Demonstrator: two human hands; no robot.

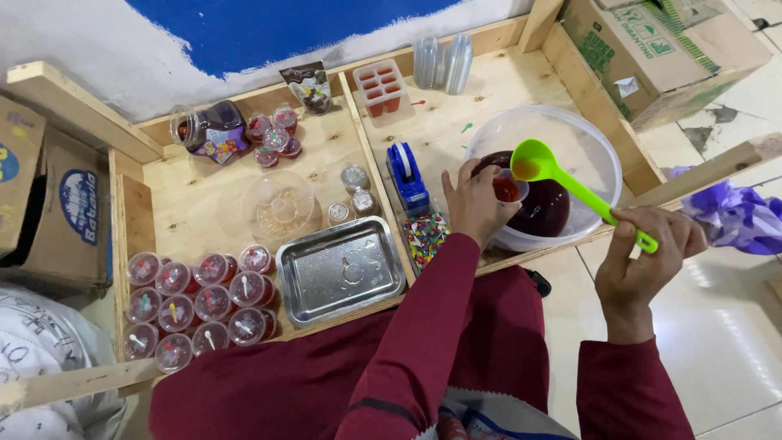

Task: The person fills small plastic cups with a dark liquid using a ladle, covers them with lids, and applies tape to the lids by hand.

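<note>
Overhead, head view only. The left hand (472, 202) wraps its fingers around a small clear plastic cup (508, 189) holding red liquid, poised over the rim of a large clear plastic bowl (590, 147). The bowl is round, thin-walled and glossy, with a dark red pool (547, 208) at its bottom. The right hand (648, 261) is closed tight on the handle end of a lime-green plastic ladle (533, 161); its smooth round scoop sits just above the cup, a little orange-red liquid inside.

The surface is a raw plywood tray (204, 195), with pale grain and low dividers. A dented rectangular metal tray (340, 270) lies near the front. Beside it is a cluster of lidded cups (199, 305) of red jelly, with small spoons under the lids. A blue tape dispenser (406, 175) stands near the left wrist.

The left palm is hidden behind the knuckles, and the cup's base cannot be made out. Maroon sleeves (440, 326) cover both forearms. The cardboard boxes (652, 49) are cut off at the frame's edges.
</note>
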